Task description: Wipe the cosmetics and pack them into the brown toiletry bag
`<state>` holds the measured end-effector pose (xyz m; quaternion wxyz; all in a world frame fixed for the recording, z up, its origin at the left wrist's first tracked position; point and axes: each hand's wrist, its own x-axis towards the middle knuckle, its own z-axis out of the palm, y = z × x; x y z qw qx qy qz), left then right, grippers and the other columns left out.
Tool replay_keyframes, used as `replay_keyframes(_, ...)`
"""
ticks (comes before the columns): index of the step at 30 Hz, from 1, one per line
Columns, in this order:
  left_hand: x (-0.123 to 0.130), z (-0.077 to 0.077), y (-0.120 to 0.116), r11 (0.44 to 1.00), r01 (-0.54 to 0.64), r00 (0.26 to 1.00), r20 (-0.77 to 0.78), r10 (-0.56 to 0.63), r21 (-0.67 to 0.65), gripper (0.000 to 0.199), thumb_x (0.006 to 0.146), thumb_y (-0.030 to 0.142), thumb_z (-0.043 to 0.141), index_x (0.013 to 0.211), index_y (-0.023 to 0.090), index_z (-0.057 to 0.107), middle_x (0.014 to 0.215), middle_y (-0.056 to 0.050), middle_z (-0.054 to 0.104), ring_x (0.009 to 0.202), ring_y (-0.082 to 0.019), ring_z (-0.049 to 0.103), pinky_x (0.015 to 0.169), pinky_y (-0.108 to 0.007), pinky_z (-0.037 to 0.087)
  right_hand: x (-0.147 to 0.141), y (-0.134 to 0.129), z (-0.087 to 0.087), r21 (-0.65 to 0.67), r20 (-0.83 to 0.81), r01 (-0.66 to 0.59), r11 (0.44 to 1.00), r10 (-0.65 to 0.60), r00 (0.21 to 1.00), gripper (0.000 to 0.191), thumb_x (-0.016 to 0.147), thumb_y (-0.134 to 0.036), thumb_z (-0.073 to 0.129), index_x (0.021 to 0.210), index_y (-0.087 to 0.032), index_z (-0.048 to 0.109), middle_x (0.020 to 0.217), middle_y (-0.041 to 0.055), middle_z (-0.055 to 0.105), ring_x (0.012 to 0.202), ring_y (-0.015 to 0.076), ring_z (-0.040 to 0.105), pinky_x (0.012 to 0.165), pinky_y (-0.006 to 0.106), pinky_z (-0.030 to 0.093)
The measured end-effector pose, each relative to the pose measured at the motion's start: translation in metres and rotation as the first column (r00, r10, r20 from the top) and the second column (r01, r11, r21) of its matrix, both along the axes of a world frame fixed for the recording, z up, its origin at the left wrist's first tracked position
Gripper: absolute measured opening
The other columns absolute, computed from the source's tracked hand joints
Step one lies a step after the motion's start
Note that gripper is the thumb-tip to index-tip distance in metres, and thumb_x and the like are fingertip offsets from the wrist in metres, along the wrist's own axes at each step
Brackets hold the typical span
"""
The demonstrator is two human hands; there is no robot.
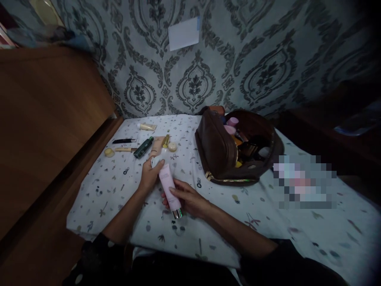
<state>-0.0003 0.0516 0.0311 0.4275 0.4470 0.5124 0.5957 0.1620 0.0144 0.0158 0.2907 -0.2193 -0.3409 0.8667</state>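
Note:
In my right hand (187, 197) is a pink cosmetic tube (168, 184), its shiny silver cap pointing down toward me. My left hand (151, 171) is closed on a crumpled white wipe (155, 161) beside the tube's upper end. Beyond my hands lie a dark green bottle (143, 147), a beige tube (157, 145), a small gold-coloured item (166, 141) and a round cream-coloured container (172, 147). Right of them, an unzipped brown cosmetic bag (218, 147) stands with several cosmetics inside, among them pink-capped ones.
A cream tube (148, 126), a black pencil-like item (124, 141), a slim beige item (125, 149) and a round yellowish cap (108, 152) lie at the left on the patterned white cloth (110, 190). A wooden cabinet (50, 103) borders the left side. A blurred patch covers something at right.

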Motion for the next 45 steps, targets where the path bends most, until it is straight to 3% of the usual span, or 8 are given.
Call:
replay_keyframes(7, 0.014, 0.005, -0.002, 0.980, -0.084, 0.952, 0.277, 0.132, -0.179, 0.053, 0.071, 0.060, 0.070, 0.098, 0.016, 0.060, 0.074, 0.001, 0.062, 0.058, -0.011, 0.054, 0.053, -0.022, 0.044, -0.002, 0.002, 0.001, 0.004, -0.013, 0.093, 0.996, -0.093, 0.996, 0.054, 0.070, -0.038, 0.082, 0.114, -0.018, 0.058, 0.090, 0.0037, 0.067, 0.081, 0.0174, 0.067, 0.079, 0.037, 0.055)
replay_keyframes(13, 0.020, -0.002, -0.005, 0.992, 0.054, 0.946, 0.325, -0.013, -0.118, 0.047, 0.071, 0.050, 0.075, 0.104, 0.019, 0.061, 0.089, 0.000, 0.067, 0.075, -0.014, 0.061, 0.067, -0.025, 0.049, -0.001, 0.007, 0.001, 0.083, 0.030, 0.252, 0.964, -0.255, 0.966, 0.053, 0.067, -0.037, 0.082, 0.113, -0.021, 0.062, 0.100, 0.0032, 0.066, 0.086, 0.0170, 0.064, 0.082, 0.032, 0.051)
replay_keyframes(18, 0.015, -0.008, -0.006, 0.972, 0.226, 0.962, 0.169, -0.214, -0.056, 0.037, 0.073, 0.043, 0.076, 0.097, 0.018, 0.062, 0.083, 0.002, 0.064, 0.074, -0.012, 0.058, 0.070, -0.023, 0.047, -0.002, 0.013, -0.005, 0.305, 0.058, 0.294, 0.906, -0.326, 0.944, 0.047, 0.070, -0.039, 0.079, 0.110, -0.020, 0.060, 0.103, 0.0046, 0.068, 0.097, 0.0203, 0.063, 0.091, 0.035, 0.048)
replay_keyframes(24, 0.008, -0.009, -0.006, 0.995, 0.102, 0.987, -0.122, -0.104, -0.020, 0.035, 0.080, 0.042, 0.068, 0.104, 0.019, 0.058, 0.088, 0.000, 0.063, 0.078, -0.016, 0.059, 0.073, -0.026, 0.046, 0.007, 0.017, -0.010, 0.665, 0.278, 0.198, 0.720, -0.485, 0.829, 0.040, 0.085, -0.040, 0.062, 0.118, -0.021, 0.054, 0.105, 0.0073, 0.067, 0.093, 0.0212, 0.063, 0.087, 0.039, 0.049)
replay_keyframes(28, 0.006, -0.011, -0.007, 0.998, 0.031, 0.880, -0.475, 0.002, 0.061, 0.029, 0.084, 0.032, 0.061, 0.109, 0.019, 0.058, 0.100, -0.005, 0.065, 0.091, -0.021, 0.060, 0.083, -0.033, 0.046, 0.014, 0.024, -0.016, 0.791, 0.354, 0.144, 0.595, -0.636, 0.685, 0.044, 0.084, -0.034, 0.061, 0.124, -0.021, 0.051, 0.115, 0.0109, 0.062, 0.098, 0.0227, 0.061, 0.085, 0.041, 0.051)
replay_keyframes(33, 0.006, -0.012, -0.006, 0.962, 0.207, 0.724, -0.689, -0.029, 0.177, 0.025, 0.089, 0.028, 0.053, 0.110, 0.017, 0.063, 0.109, -0.010, 0.065, 0.108, -0.025, 0.058, 0.099, -0.040, 0.042, 0.015, 0.027, -0.023, 0.876, 0.314, 0.073, 0.477, -0.678, 0.665, 0.041, 0.085, -0.028, 0.057, 0.125, -0.020, 0.054, 0.115, 0.0112, 0.055, 0.089, 0.0191, 0.061, 0.082, 0.038, 0.053)
replay_keyframes(39, 0.002, 0.001, -0.014, 0.897, 0.432, 0.611, -0.761, -0.217, 0.091, 0.033, 0.095, 0.033, 0.046, 0.118, 0.018, 0.065, 0.119, -0.013, 0.066, 0.114, -0.026, 0.058, 0.103, -0.043, 0.041, 0.016, 0.027, -0.025, 0.901, 0.309, 0.037, 0.433, -0.697, 0.648, 0.038, 0.084, -0.021, 0.056, 0.122, -0.020, 0.054, 0.112, 0.0099, 0.054, 0.086, 0.0182, 0.061, 0.084, 0.039, 0.053)
replay_keyframes(45, -0.010, 0.008, -0.034, 0.883, 0.469, 0.573, -0.770, -0.280, 0.028, 0.037, 0.094, 0.033, 0.050, 0.125, 0.018, 0.063, 0.130, -0.013, 0.063, 0.124, -0.026, 0.055, 0.111, -0.044, 0.037, 0.016, 0.027, -0.025, 0.903, 0.327, 0.007, 0.429, -0.699, 0.636, 0.040, 0.084, -0.021, 0.055, 0.123, -0.017, 0.052, 0.114, 0.0120, 0.052, 0.090, 0.0198, 0.061, 0.086, 0.040, 0.053)
